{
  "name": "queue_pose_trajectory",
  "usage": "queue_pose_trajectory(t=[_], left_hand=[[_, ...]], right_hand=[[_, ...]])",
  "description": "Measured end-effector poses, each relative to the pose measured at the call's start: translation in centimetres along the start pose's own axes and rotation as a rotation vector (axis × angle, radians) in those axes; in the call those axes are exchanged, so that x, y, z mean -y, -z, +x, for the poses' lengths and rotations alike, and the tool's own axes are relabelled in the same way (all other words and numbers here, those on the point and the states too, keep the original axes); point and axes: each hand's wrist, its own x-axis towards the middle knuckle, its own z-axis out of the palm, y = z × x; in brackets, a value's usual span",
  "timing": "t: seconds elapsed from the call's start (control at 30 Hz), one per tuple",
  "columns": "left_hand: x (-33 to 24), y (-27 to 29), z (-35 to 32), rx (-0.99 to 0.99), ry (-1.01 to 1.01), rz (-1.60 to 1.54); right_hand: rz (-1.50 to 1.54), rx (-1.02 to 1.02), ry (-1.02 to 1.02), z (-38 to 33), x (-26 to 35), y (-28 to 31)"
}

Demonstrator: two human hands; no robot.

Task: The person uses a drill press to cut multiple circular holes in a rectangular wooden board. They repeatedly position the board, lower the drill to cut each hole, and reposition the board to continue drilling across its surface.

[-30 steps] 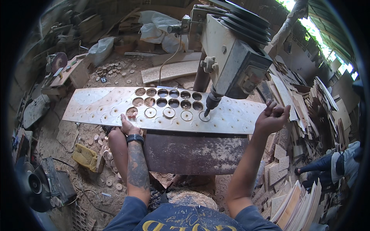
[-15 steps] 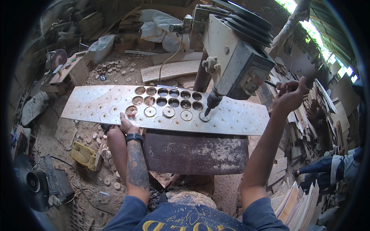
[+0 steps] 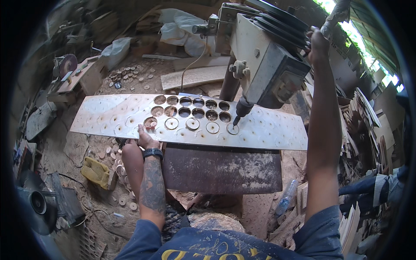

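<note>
Clock directions are taken from the middle of the pale board, which lies flat across the bench under the drill press. Its long axis runs from nine to three o'clock, the three o'clock end dipping slightly toward four.

Both ends overhang the bench, the nine o'clock one farther. Along the six o'clock side, the board's near edge leaves a broad dusty strip of bench bare. The drill bit points down at a ring cut toward three o'clock; whether it touches cannot be told.

The left hand grips the board's near edge at eight o'clock, thumb on top, with fingertips showing in a hole. The right hand is raised at two o'clock beside the black pulley, fingers curled; whether they close on anything cannot be told.

Counted, the board has thirteen open holes: two rows of six, plus the one at the left hand. Four ring cuts continue that third row toward three o'clock. One clear bottle lies at four o'clock, one yellow block at eight. Many loose discs litter the floor at ten.
</note>
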Motion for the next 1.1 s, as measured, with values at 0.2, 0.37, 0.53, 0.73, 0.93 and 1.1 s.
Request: queue_pose_trajectory(t=[0.2,0.37,0.53,0.73,0.93,1.1], left_hand=[[-0.2,0.5,0.6,0.005,-0.004,0.01],[-3.2,1.8,4.8,-0.06,-0.022,0.069],[-12.3,3.8,15.4,0.093,0.024,0.203],[-26.4,6.6,25.4,0.189,-0.048,0.487],[-27.1,8.5,25.0,0.167,0.042,0.469],[-26.7,6.0,23.3,0.126,-0.03,0.403]], right_hand=[[-0.158,0.041,0.015,6.1,-3.0,-1.4],[0.083,0.128,0.003,9.3,-6.2,0.0],[0.074,0.154,-0.015,7.6,-6.5,1.7],[0.034,0.163,-0.011,5.4,-6.6,3.2],[0.004,0.167,-0.016,3.6,-6.9,4.7],[0.005,0.168,-0.016,3.2,-7.2,5.4]])
